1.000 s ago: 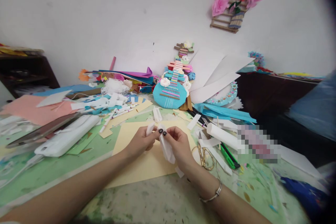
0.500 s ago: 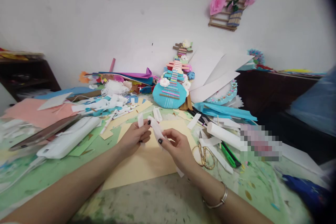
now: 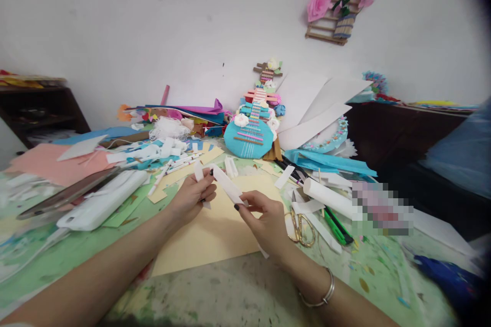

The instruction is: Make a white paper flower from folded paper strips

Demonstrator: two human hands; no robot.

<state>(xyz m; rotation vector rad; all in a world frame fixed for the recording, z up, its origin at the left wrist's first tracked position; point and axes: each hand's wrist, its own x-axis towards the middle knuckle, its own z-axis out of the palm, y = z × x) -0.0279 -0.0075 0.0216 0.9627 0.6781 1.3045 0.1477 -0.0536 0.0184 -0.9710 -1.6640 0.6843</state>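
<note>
Over grn tbl [image 3: 385, 265], wall [image 3: 153, 36] behind; L hand [image 3: 194, 193] & R hand [image 3: 265, 218] pinch wht strip [image 3: 228, 186].

A silver bangle [image 3: 327, 300] circles the right wrist [image 3: 293, 260].

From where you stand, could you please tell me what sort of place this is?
It is probably a craft workspace, judging by the white strip held in the right hand, the gold-handled scissors and the blue guitar-shaped model.

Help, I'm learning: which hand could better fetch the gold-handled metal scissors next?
Probably the right hand, though holding a flat white paper strip: the scissors lie beside it, farther from the left hand.
</note>
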